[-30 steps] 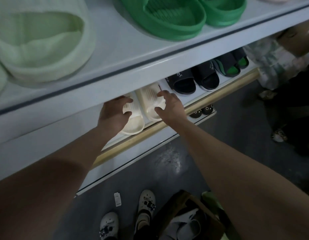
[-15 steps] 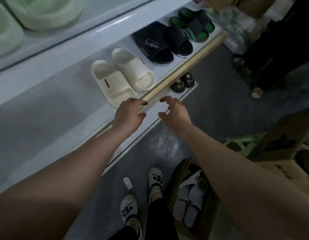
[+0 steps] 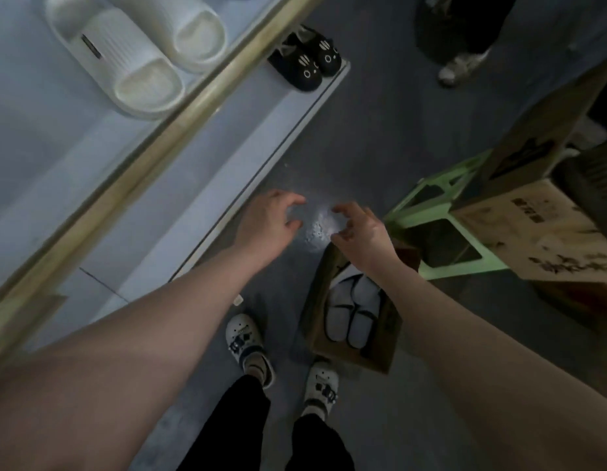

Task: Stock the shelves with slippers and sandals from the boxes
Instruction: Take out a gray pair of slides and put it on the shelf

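Right hand [image 3: 361, 232] and left hand [image 3: 269, 220], both empty, hanging above the floor by the open box [image 3: 380, 358].
Fingers on each are loosely curled and parted, touching nothing. The right hand is the nearer one. It sits over the far end of the box, and the grey slippers [image 3: 351, 314] inside lie just on the person's side of it, side by side, their length running toward the person's feet. The left hand hangs over bare floor beside the bottom shelf [image 3: 227, 171]. A cream pair [image 3: 135, 52] is set out on the shelf above [image 3: 40, 147], and a black pair [image 3: 305, 62] on the bottom one. I'd guess the next reach is down and inward, right hand first.
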`<state>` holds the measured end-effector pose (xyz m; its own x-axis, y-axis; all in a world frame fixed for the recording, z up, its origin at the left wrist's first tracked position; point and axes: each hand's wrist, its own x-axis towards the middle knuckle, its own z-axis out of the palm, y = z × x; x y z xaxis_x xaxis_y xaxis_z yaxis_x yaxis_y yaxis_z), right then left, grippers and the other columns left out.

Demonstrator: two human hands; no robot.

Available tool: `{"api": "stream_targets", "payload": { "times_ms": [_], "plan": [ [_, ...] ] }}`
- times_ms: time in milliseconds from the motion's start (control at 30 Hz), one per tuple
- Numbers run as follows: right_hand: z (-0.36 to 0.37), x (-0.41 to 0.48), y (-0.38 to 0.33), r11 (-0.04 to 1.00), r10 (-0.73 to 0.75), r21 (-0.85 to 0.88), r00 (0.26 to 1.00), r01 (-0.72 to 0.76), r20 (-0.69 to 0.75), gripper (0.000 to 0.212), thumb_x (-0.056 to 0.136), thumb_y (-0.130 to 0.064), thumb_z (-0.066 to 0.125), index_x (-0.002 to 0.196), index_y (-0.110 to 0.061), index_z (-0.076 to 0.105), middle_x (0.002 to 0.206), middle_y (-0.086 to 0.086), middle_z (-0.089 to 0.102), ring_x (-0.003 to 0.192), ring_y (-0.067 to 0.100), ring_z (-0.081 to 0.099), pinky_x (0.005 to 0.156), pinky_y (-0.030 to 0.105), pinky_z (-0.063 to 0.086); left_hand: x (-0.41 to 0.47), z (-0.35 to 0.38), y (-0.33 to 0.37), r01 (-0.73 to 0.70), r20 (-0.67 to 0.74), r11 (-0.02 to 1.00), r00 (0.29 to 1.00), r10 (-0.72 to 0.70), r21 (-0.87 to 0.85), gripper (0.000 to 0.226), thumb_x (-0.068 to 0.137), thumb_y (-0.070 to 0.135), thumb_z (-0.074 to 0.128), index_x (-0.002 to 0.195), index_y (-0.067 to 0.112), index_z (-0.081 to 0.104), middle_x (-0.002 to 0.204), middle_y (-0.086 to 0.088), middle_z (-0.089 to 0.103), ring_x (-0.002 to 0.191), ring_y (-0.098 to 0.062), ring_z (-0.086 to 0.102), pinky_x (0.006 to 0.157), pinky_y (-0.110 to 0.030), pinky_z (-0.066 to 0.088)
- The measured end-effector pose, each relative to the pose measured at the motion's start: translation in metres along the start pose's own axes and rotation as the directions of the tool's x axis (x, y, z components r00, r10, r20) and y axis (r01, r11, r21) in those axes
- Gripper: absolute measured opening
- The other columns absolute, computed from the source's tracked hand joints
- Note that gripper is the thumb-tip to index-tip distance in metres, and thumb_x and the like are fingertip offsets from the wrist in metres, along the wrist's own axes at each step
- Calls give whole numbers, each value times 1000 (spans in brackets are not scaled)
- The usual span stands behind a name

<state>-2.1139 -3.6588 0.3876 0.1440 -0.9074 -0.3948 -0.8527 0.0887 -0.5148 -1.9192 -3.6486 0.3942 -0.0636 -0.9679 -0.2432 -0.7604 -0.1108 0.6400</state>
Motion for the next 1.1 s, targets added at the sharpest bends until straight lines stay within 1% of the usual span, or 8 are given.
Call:
{"api": "stream_targets", "payload": {
  "times_ms": [133, 233, 367, 500, 633, 733, 867, 1100],
  "plan": [
    [17, -22, 60, 999, 26, 45, 1000, -26, -3, 44, 84, -20, 71, 120, -34, 51, 116, -1, 56, 103, 19, 59, 89, 41, 54, -9, 57, 11, -5, 81, 1000, 997, 3, 16, 39, 83, 19, 69, 121, 24, 64, 123, -4, 61, 114, -22, 57, 95, -27, 39],
    [30, -37, 106, 994, 95, 50, 995, -95, 15, 45, 86, -19, 69, 126, -30, 52, 123, 0, 56, 111, 20, 55, 94, 34, 48, -18, 103, 18, -7, 115, 1000, 993, 4, 25, 38, 85, 19, 69, 122, 24, 63, 125, -2, 60, 116, -20, 56, 94, -27, 40],
    [51, -59, 172, 986, 154, 59, 987, -157, 52, 48, 88, -18, 66, 132, -28, 49, 124, 3, 53, 108, 19, 54, 86, 24, 42, -30, 168, 22, -6, 177, 1000, 984, 3, 18, 40, 85, 18, 70, 124, 22, 61, 126, -4, 60, 116, -22, 56, 96, -31, 42],
    [80, -82, 232, 979, 185, 71, 980, -190, 73, 45, 89, -16, 63, 131, -23, 50, 126, 5, 54, 115, 22, 54, 89, 29, 45, -41, 231, 22, 5, 237, 1000, 972, -11, 26, 43, 86, 17, 70, 127, 19, 60, 125, -5, 60, 115, -23, 56, 95, -30, 42],
    [110, -96, 283, 969, 225, 79, 968, -235, 114, 46, 86, -15, 65, 130, -23, 52, 122, 4, 56, 107, 24, 57, 87, 29, 44, -46, 286, 18, 23, 297, 999, 954, -31, 31, 45, 87, 17, 68, 130, 20, 57, 127, -4, 59, 115, -22, 56, 92, -24, 39],
    [127, -99, 311, 959, 257, 86, 956, -271, 142, 50, 84, -13, 66, 131, -24, 52, 123, 4, 55, 110, 24, 56, 90, 29, 43, -43, 320, 12, 41, 333, 998, 941, -55, 48, 47, 88, 19, 67, 133, 23, 55, 125, -2, 57, 113, -20, 56, 90, -21, 38],
    [142, -92, 340, 949, 284, 93, 945, -301, 162, 50, 87, -10, 66, 133, -22, 52, 128, 5, 54, 115, 25, 54, 93, 30, 42, -35, 363, 5, 65, 394, 995, 915, -88, 72, 47, 90, 19, 64, 135, 23, 52, 128, -3, 55, 115, -20, 55, 95, -26, 40],
    [175, -47, 385, 936, 325, 103, 939, -337, 116, 44, 87, -10, 64, 128, -20, 52, 123, 6, 57, 109, 24, 57, 90, 31, 45, 0, 428, -14, 63, 375, 998, 925, -65, 19, 48, 89, 17, 65, 134, 22, 52, 130, 1, 54, 117, -15, 53, 102, -30, 44]
  ]
}}
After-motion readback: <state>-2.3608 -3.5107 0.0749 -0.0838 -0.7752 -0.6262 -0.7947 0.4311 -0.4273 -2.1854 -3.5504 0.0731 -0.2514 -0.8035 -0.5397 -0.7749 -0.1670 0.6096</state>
